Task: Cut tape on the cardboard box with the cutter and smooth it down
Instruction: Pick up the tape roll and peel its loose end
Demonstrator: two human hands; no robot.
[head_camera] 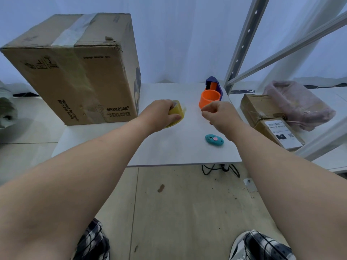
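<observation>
A tall cardboard box [78, 72] stands at the left end of the white table [187, 151], with clear tape over its top seam. My left hand [159, 113] grips a yellowish tape roll [177, 114] that rests on the table to the right of the box. My right hand [219, 113] hovers to the right of the roll with thumb and forefinger pinched together; whether it holds the clear tape end cannot be made out. A teal cutter [214, 140] with a pink slider lies on the table just below my right wrist.
An orange and purple tape dispenser [211, 94] stands behind my right hand. Small parcels [270, 121] and a pink bag [298, 104] lie on a metal rack [244, 44] at the right. Cables [219, 168] hang under the table's front edge.
</observation>
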